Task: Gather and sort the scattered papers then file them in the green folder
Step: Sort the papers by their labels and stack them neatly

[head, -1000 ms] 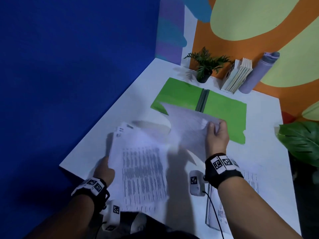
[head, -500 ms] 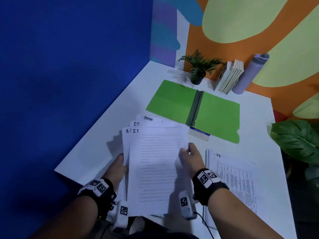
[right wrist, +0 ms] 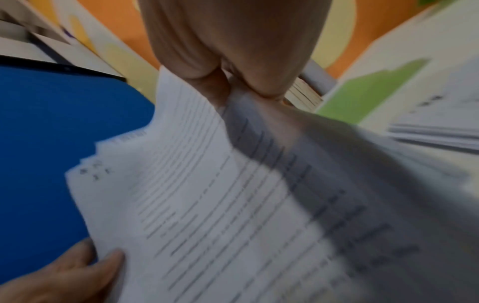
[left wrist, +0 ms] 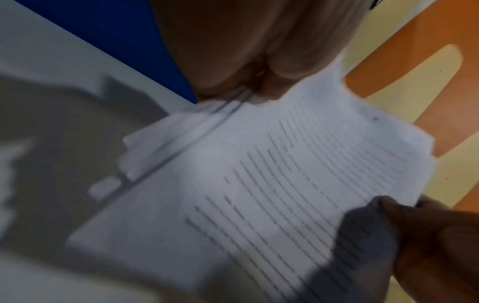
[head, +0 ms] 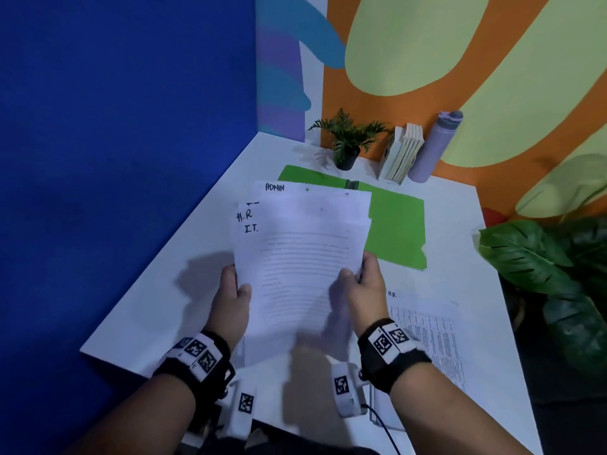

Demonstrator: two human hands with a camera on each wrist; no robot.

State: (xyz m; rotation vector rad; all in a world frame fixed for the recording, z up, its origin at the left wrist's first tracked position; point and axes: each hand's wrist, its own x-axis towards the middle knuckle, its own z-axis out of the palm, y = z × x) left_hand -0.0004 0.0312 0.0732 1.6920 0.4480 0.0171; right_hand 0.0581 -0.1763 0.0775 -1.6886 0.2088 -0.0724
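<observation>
A fanned stack of printed papers [head: 300, 254] is held up above the white table, its staggered top corners marked ADMIN, H.R and I.T. My left hand [head: 231, 290] grips the stack's left edge, thumb on the top sheet. My right hand [head: 363, 280] pinches the right edge. The wrist views show the same stack of papers [left wrist: 259, 184] [right wrist: 220, 205] clamped between thumb and fingers. The green folder [head: 397, 231] lies open on the table behind the stack, its left half mostly hidden by the sheets. A second pile of papers [head: 427, 336] marked H.R. lies flat at the right.
At the back stand a small potted plant [head: 346, 142], a row of books [head: 402, 152] and a lilac bottle [head: 433, 146]. A big leafy plant [head: 542, 257] overhangs the table's right edge [head: 512, 339]. A blue wall [head: 115, 159] borders the left.
The right hand brought a sheet from over the folder onto the left hand's stack. Both hands then lifted the stack off the table and hold it by its sides.
</observation>
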